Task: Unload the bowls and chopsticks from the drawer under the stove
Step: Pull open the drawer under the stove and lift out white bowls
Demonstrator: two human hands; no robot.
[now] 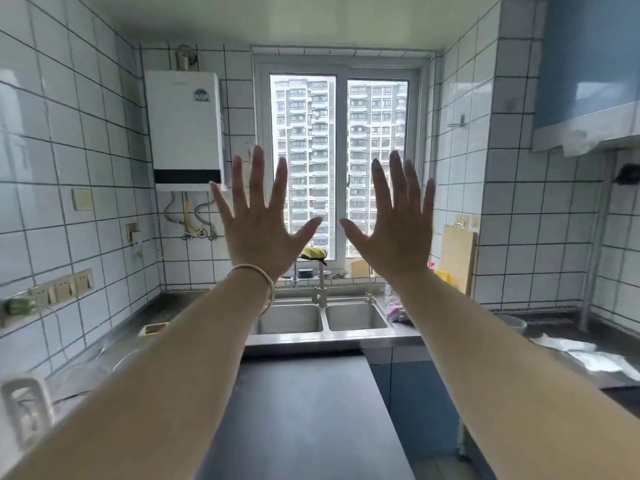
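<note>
**Both hands raised and spread in front of the window**

You are holding both arms straight out toward the window [337,168], and that window is serving as the marker for everything else here. Your left hand [258,230] is showing its back to you just left of the window's middle post, with all 5 fingers straight and fanned wide, gripping nothing. A thin bracelet [258,284] is circling that wrist. Your right hand [396,233] is mirroring it just right of the post, fingers likewise stretched apart and holding nothing. The 2 thumbs are pointing toward each other and are staying apart, with a gap between them.

Directly below the window a steel sink [322,336] with 2 basins is sitting in the counter, and a tap [320,289] is rising at its back edge between the basins. To the left of the window a white water heater [185,128] is hanging on the tiled wall. To the right of the window a pale cutting board [457,258] is leaning upright against the tiles, and farther right a blue range hood [588,81] is jutting out high on the wall.

The bowls, the chopsticks and the drawer under the stove are not appearing anywhere in this view, so you cannot tell where they are lying.
</note>
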